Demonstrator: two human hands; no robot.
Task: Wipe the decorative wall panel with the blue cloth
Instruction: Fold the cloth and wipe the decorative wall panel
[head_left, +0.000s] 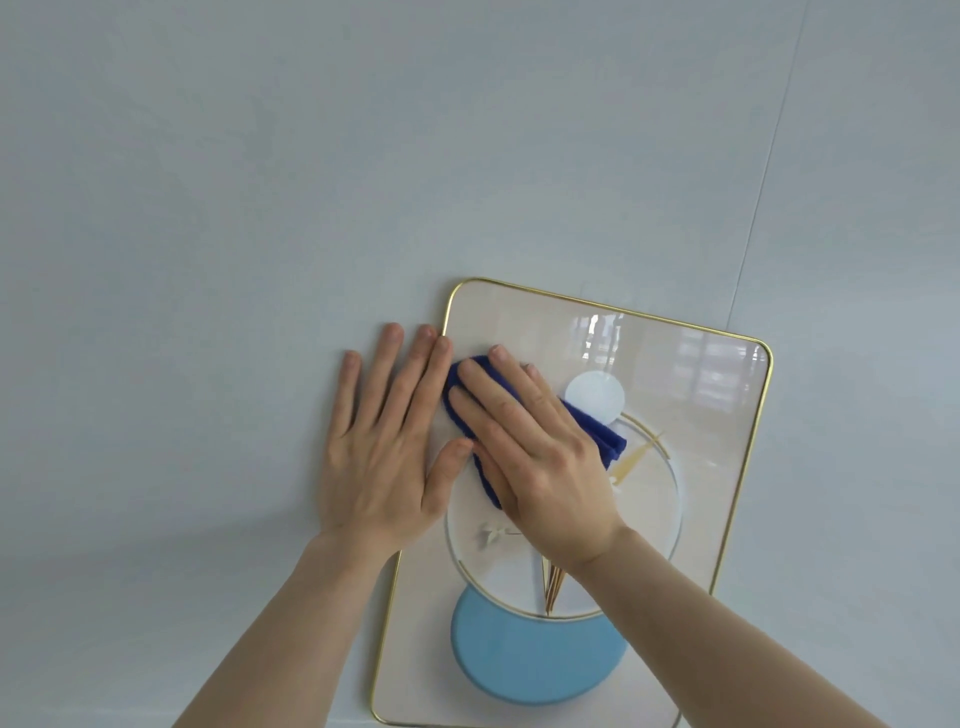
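The decorative wall panel (696, 467) is a glossy cream rectangle with a thin gold frame, rounded corners, a large white ring, a pale disc near the top and a blue disc low down. A folded blue cloth (597, 431) lies against its upper left part. My right hand (535, 457) presses flat on the cloth, fingers spread and pointing up-left, covering most of it. My left hand (384, 441) rests flat on the wall beside the panel's left edge, fingers apart, thumb reaching over the frame onto the panel and touching the cloth's edge.
A plain pale grey-blue wall (260, 182) surrounds the panel. A thin seam line (769, 166) runs down the wall at the upper right. Window reflections show in the panel's top right corner.
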